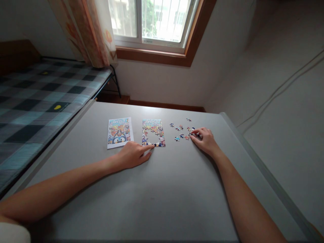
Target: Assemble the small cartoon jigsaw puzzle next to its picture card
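A partly assembled jigsaw puzzle (145,132) lies flat on the grey table, with a bare gap in its middle and lower part. My left hand (134,154) rests at its bottom edge, index finger stretched out onto the border and thumb apart below. To the right, several loose puzzle pieces (177,138) are scattered. Over their right side is my right hand (204,139), thumb and fingertips closed on a puzzle piece (191,134), partly hidden by the fingers. The printed reference picture (118,130) lies left of the puzzle, its lower right corner close behind my left hand.
The grey table (152,199) has raised edges at left and right. Beyond its left side stands a bed with a checked mattress (50,91). A window (154,20) and a curtain (86,30) are behind; a cable (278,87) runs along the right wall.
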`<state>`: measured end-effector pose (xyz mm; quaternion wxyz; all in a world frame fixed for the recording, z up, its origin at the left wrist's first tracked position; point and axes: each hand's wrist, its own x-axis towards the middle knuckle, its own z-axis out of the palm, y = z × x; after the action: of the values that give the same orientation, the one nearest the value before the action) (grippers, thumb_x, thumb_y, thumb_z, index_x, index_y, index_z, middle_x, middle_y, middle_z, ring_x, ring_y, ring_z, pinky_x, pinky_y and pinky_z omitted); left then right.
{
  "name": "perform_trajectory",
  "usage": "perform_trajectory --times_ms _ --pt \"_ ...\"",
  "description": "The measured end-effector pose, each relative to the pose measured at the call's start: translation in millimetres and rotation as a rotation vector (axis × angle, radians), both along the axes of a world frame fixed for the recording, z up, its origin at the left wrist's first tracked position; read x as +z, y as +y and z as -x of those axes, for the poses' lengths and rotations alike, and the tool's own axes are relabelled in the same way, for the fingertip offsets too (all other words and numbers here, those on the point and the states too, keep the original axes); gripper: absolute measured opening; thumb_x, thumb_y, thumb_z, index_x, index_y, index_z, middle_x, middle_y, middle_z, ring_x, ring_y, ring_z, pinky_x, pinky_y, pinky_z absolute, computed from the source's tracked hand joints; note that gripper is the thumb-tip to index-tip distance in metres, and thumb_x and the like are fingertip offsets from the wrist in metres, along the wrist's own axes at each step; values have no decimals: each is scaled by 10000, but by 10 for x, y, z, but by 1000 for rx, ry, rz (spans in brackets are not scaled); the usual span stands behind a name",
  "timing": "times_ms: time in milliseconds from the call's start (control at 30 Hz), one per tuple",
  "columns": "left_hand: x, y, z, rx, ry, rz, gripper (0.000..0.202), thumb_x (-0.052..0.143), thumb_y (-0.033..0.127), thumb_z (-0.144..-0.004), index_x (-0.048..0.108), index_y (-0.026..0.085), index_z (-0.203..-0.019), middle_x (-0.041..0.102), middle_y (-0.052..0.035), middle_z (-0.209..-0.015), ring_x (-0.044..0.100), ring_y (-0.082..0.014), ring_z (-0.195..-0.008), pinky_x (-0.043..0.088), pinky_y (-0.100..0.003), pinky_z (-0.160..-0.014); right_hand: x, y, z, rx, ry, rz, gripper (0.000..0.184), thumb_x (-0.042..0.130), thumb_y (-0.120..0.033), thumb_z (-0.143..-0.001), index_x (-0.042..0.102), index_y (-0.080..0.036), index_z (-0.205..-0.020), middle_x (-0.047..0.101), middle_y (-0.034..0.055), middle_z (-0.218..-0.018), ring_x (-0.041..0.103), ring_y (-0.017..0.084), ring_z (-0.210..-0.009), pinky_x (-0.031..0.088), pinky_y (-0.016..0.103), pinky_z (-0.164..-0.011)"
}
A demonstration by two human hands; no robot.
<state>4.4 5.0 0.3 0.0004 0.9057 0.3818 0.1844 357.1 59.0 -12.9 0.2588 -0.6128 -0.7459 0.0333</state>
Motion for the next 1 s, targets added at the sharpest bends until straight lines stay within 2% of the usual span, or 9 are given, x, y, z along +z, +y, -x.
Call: perform_trajectory --times_ms 400,1000 --pt "-19 7 9 -4 10 -8 316 484 337 -902 670 240 -1138 618 9 -500 544 -115 -423 331 -196 -465 18 -22 7 -3 -24 24 242 598 -388 -791 696 -252 -966 618 73 -951 526 253 -898 395 411 -862" --pt "-39 16 28 -13 20 -5 312 487 334 -904 646 259 -1161 620 23 -509 576 -134 -442 334 -217 -463 -10 6 -5 -66 14 47 228 628 -423 -749 681 -236 -868 624 74 -956 527 266 -938 396 415 -864"
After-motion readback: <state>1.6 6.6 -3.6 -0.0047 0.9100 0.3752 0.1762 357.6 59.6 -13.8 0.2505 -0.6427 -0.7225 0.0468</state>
